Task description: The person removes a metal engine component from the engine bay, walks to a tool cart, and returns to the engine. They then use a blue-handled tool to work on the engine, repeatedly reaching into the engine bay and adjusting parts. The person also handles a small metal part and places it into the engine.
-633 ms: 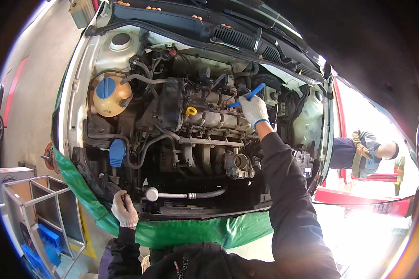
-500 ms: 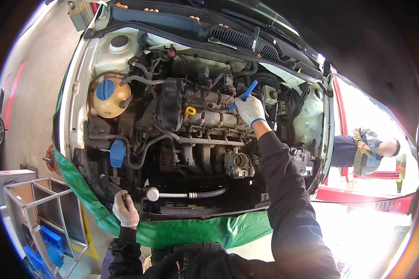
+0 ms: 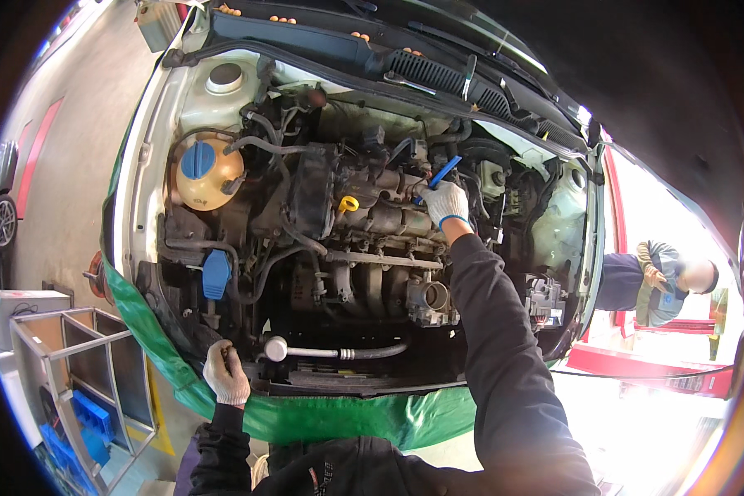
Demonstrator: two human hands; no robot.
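Observation:
In a white knit glove, my right hand (image 3: 445, 207) is closed around a blue-handled tool (image 3: 445, 170) over the far right part of the engine (image 3: 388, 217). The tool's working end is hidden among the engine parts. My left hand (image 3: 226, 376), gloved too, rests at the near left edge of the engine bay with its fingers curled. Dark material shows at its fingertips, but what they grip cannot be made out. A yellow dipstick handle (image 3: 349, 203) stands left of my right hand. The throttle body (image 3: 430, 298) sits nearer to me, beside my right forearm.
An orange coolant tank (image 3: 211, 183) with a blue cap and a blue filler cap (image 3: 216, 274) lie on the left. Loose tools (image 3: 469, 76) lie by the windscreen cowl. A green cover (image 3: 355, 416) drapes the front. A metal-framed cart (image 3: 74, 351) stands left; a person (image 3: 665, 281) stands right.
The whole view has shifted slightly, moving the engine bay down and right in the picture. My right hand stays at the same engine area, with the blue tool tilted a little lower. My left hand keeps its place.

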